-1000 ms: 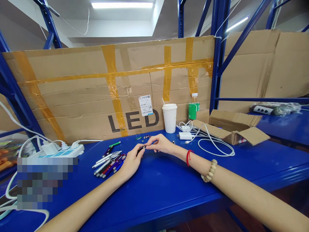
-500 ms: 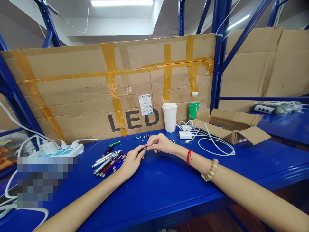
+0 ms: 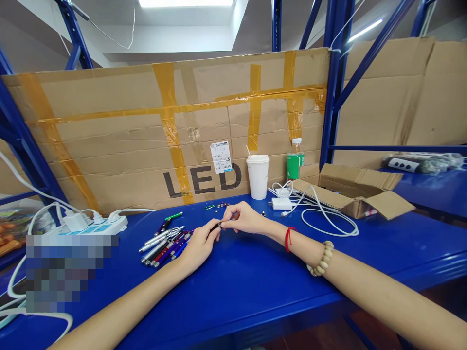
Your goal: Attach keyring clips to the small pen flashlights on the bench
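Note:
My left hand [image 3: 200,244] is closed around a small dark, slim piece [image 3: 218,225], mostly hidden by the fingers. At the tip of that piece, my right hand [image 3: 241,218] pinches with thumb and forefinger, so both hands meet there. Whether the right fingers hold a separate small part cannot be made out. Just left of my left hand lies a pile of metallic pens [image 3: 166,247] in silver, red, purple and blue. A green pen [image 3: 174,216] lies behind the pile. Several small shiny parts [image 3: 222,204] are scattered beyond my fingertips.
A white lidded cup [image 3: 258,177] and a green-labelled bottle [image 3: 295,160] stand at the back. White cables with a charger [image 3: 281,204] lie right, beside an open cardboard box [image 3: 359,189]. A power strip [image 3: 105,227] is at left. Cardboard [image 3: 127,155] walls the back.
The view has shifted very slightly. Both hands stay together in nearly the same place, still on the dark piece.

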`<state>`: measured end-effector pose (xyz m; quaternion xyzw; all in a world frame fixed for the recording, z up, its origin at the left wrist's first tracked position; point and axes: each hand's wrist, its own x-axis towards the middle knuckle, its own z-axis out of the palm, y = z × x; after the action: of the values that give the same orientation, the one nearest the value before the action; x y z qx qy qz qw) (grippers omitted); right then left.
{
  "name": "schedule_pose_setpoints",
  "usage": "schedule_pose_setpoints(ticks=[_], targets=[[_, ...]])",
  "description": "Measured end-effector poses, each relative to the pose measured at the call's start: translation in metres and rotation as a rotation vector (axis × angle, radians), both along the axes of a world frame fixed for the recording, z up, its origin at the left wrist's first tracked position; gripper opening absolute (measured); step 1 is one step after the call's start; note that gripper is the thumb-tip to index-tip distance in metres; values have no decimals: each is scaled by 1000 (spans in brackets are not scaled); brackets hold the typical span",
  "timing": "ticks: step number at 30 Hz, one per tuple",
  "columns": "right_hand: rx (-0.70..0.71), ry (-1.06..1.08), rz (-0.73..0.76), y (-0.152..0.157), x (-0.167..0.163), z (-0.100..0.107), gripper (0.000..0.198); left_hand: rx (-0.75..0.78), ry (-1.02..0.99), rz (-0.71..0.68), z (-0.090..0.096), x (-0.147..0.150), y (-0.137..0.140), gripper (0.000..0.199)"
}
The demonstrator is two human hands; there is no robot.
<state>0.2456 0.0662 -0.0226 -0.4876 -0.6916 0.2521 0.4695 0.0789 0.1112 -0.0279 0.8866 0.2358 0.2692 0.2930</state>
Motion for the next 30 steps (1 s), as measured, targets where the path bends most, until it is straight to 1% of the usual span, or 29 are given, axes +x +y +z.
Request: schedule_pose_setpoints(ticks=[8, 17, 24, 30], targets=[[19, 35, -57, 3, -6, -2, 33, 60, -35, 43, -3, 0, 4, 29], [7, 54, -129, 4, -12, -2, 33, 5, -54, 76, -1, 2, 2, 24], [56, -34, -209, 2, -15, -4, 31, -8, -58, 124, -2, 3, 3, 23], [83, -110, -248, 4, -12, -8, 31, -25, -56, 118, -3, 3, 3, 25]])
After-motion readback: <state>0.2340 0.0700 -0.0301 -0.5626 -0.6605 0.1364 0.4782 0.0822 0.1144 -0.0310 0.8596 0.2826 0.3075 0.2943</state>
